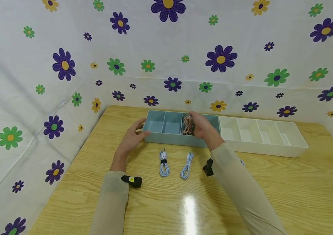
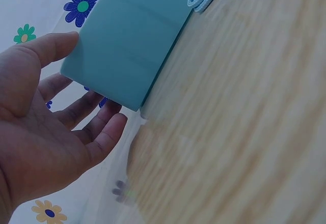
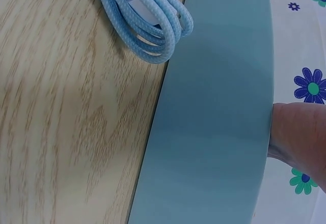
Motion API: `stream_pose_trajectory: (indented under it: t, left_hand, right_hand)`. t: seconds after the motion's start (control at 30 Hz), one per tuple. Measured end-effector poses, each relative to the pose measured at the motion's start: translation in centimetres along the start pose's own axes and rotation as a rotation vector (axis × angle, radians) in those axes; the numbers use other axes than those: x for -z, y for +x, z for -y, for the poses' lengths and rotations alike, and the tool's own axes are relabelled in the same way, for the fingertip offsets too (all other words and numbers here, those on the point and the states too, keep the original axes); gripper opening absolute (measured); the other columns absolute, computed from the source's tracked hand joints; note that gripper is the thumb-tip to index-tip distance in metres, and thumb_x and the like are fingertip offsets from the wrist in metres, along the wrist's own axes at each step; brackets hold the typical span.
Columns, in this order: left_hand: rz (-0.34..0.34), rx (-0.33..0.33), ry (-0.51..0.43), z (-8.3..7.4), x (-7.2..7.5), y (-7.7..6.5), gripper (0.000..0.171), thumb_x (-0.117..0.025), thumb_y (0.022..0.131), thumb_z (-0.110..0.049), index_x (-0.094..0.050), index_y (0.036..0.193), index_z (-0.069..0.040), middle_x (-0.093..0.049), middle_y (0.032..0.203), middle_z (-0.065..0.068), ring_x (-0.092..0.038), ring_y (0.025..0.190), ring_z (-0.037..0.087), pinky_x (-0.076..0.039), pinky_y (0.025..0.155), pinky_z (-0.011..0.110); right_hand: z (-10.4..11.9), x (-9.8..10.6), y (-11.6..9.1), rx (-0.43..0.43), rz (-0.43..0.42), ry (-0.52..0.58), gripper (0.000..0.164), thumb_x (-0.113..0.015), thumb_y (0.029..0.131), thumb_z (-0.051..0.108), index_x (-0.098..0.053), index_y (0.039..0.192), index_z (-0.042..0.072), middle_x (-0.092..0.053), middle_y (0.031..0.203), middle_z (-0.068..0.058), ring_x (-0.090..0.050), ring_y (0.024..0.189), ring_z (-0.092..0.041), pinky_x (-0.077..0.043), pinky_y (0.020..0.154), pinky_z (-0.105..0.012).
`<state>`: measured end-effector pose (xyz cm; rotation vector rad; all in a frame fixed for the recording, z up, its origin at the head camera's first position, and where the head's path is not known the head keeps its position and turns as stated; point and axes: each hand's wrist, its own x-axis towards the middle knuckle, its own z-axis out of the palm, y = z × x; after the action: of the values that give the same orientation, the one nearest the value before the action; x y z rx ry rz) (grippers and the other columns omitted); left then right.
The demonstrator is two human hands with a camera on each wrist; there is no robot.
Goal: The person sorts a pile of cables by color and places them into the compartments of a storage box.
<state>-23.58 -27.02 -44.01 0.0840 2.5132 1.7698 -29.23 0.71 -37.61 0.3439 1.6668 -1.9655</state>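
The long light-blue divided box [image 1: 173, 138] stands near the back of the table. At its left end is my left hand [image 1: 132, 138]; in the left wrist view the thumb touches the box edge and the loosely bent fingers lie around the end. My right hand [image 1: 203, 129] reaches into a right-hand compartment, beside a pinkish bundled cord [image 1: 188, 125]. The box wall hides those fingertips, so their hold on the cord cannot be made out. Two coiled light-blue cables lie in front: one with a black strap [image 1: 164, 164], one without it [image 1: 186, 166].
A white divided box [image 1: 267, 147] adjoins the blue one on the right. Part of another blue cable [image 1: 242, 162] shows behind the right sleeve. Flower-printed white sheeting [image 1: 142, 42] hangs behind and to the left of the wooden table [image 1: 81, 192].
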Motion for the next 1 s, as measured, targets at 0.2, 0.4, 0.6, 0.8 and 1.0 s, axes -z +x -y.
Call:
stream_pose_trajectory:
  t: [0.2,0.4,0.6,0.8,1.0]
  left_hand:
    - [0.0,0.003,0.012,-0.2,-0.1,-0.2,0.062,-0.059,0.101,-0.024,-0.031,0.156,-0.02,-0.035,0.154,0.021,-0.046,0.129,0.041,-0.043,0.102,0.054]
    - [-0.008,0.011,0.021,-0.1,-0.2,-0.2,0.062,-0.059,0.101,-0.025,-0.032,0.156,-0.021,-0.036,0.153,0.02,-0.047,0.127,0.04,-0.045,0.101,0.052]
    - [-0.013,0.011,0.016,-0.2,-0.2,-0.2,0.062,-0.06,0.1,-0.024,-0.032,0.156,-0.02,-0.037,0.152,0.02,-0.047,0.127,0.04,-0.044,0.101,0.053]
    - [-0.011,0.01,0.019,-0.2,-0.2,-0.1,0.062,-0.06,0.1,-0.025,-0.032,0.156,-0.021,-0.037,0.153,0.02,-0.047,0.127,0.04,-0.045,0.101,0.052]
    - [-0.01,0.003,0.016,-0.1,-0.2,0.0,0.062,-0.06,0.1,-0.026,-0.033,0.156,-0.022,-0.037,0.153,0.02,-0.047,0.128,0.041,-0.044,0.102,0.054]
  right_hand:
    - [0.0,-0.1,-0.2,-0.002,-0.02,-0.002,0.069,-0.035,0.108,0.036,0.004,0.16,0.013,0.009,0.167,-0.005,0.01,0.152,-0.025,-0.002,0.122,-0.045]
    - [0.0,-0.3,-0.2,0.023,-0.03,0.013,0.066,-0.033,0.109,0.035,0.002,0.16,0.013,0.006,0.167,-0.007,0.009,0.152,-0.025,-0.001,0.122,-0.045]
    - [0.0,-0.4,-0.3,0.042,-0.045,0.027,0.065,-0.035,0.108,0.033,-0.002,0.16,0.011,0.002,0.166,-0.01,0.003,0.153,-0.027,-0.005,0.122,-0.045]
    - [0.4,-0.1,-1.0,0.052,0.002,0.013,0.063,-0.032,0.109,0.032,-0.002,0.16,0.011,0.009,0.166,-0.013,0.006,0.152,-0.031,-0.003,0.123,-0.043]
    - [0.5,0.3,-1.5,0.068,0.047,0.005,0.062,-0.031,0.109,0.033,-0.005,0.16,0.009,0.003,0.165,-0.018,-0.001,0.153,-0.032,-0.008,0.123,-0.041]
